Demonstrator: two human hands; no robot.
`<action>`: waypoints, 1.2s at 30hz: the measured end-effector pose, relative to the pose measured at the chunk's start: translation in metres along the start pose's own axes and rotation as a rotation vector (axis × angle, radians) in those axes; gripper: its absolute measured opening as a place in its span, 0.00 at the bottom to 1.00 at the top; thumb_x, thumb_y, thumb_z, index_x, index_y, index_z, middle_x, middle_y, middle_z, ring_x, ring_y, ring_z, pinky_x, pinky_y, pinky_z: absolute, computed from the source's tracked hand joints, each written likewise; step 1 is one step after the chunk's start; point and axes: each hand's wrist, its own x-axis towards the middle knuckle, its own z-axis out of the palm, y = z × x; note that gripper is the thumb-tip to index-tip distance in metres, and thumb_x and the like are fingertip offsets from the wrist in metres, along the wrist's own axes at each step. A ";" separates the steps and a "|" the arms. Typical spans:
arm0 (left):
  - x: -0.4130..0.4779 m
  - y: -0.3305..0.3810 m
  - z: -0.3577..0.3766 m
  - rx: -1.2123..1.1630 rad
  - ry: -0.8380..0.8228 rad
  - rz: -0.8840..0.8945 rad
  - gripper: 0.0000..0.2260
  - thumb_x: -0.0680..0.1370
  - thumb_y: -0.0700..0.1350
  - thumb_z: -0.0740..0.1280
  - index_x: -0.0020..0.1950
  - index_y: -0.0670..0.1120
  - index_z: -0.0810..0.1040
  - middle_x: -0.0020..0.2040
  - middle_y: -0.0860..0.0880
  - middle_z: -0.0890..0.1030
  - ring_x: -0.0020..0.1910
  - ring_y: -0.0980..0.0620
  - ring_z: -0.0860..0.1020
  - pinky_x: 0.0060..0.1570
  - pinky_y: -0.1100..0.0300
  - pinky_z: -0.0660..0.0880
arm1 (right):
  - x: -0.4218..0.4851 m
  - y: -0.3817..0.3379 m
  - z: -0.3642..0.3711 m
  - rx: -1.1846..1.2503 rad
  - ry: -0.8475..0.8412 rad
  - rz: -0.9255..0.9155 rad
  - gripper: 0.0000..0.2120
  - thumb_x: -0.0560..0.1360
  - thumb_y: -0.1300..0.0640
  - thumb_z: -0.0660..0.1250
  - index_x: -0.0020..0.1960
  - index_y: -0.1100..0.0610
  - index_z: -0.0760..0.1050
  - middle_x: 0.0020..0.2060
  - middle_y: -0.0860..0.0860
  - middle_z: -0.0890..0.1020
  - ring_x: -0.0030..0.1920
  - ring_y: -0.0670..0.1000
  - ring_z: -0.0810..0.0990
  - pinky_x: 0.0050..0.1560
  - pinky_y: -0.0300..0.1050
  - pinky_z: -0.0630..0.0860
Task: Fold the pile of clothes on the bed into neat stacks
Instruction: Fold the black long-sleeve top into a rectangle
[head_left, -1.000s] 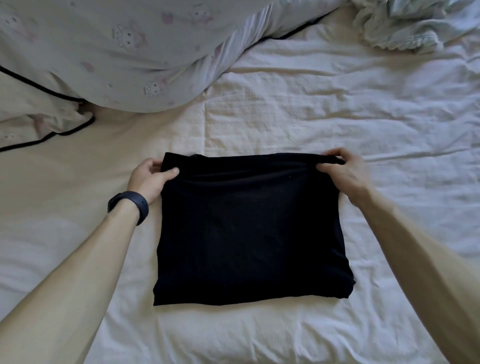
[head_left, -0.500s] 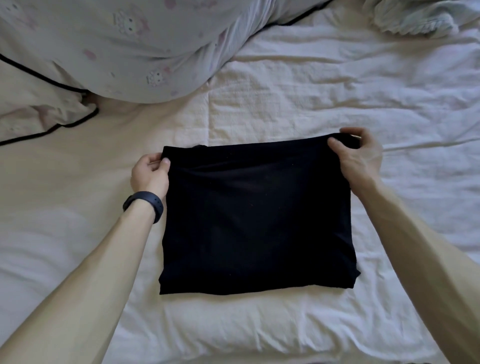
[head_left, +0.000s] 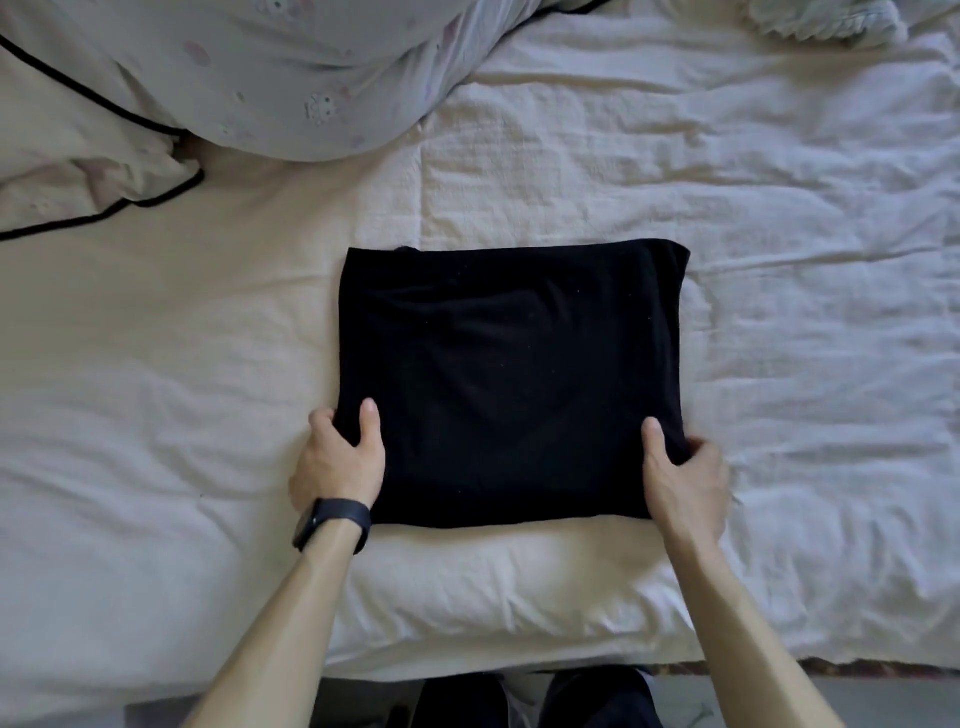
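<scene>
The black garment (head_left: 509, 379) lies flat in the middle of the bed (head_left: 779, 208), toward its near edge, already folded down to a tidy rectangle with only faint ripples across the top. The left hand (head_left: 337, 462), a dark watch band (head_left: 332, 522) at its wrist, grasps the near-left corner, thumb on top and fingers tucked beneath. The right hand (head_left: 680, 478) grasps the near-right corner the same way. To my eye this piece is nearly finished: one more fold, or a lift onto a stack. I see no finished stack anywhere, and a crumpled pale cloth (head_left: 826, 21) at the far right corner looks unfolded, so plenty seems left. No basket, box or drawer shows, only the quilt (head_left: 260, 78) bunched at the far left.
</scene>
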 end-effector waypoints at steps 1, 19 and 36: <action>-0.007 -0.010 0.000 0.030 -0.022 -0.033 0.33 0.78 0.71 0.51 0.69 0.46 0.69 0.59 0.42 0.81 0.56 0.38 0.79 0.51 0.46 0.74 | -0.003 0.009 -0.002 0.008 -0.017 0.058 0.29 0.75 0.29 0.60 0.57 0.55 0.72 0.53 0.52 0.78 0.53 0.56 0.76 0.52 0.54 0.71; -0.088 -0.094 -0.022 -0.281 0.029 -0.134 0.19 0.83 0.60 0.56 0.39 0.48 0.68 0.33 0.45 0.74 0.34 0.43 0.76 0.36 0.48 0.74 | -0.037 0.101 -0.063 0.175 0.013 -0.154 0.10 0.83 0.45 0.63 0.54 0.52 0.71 0.44 0.43 0.77 0.48 0.53 0.78 0.49 0.52 0.72; -0.033 0.031 0.067 0.398 0.038 0.909 0.29 0.81 0.60 0.54 0.81 0.57 0.54 0.82 0.49 0.52 0.81 0.47 0.50 0.75 0.38 0.45 | -0.039 -0.020 0.088 -0.476 0.068 -0.936 0.29 0.83 0.42 0.54 0.83 0.45 0.54 0.83 0.54 0.51 0.83 0.55 0.46 0.79 0.62 0.44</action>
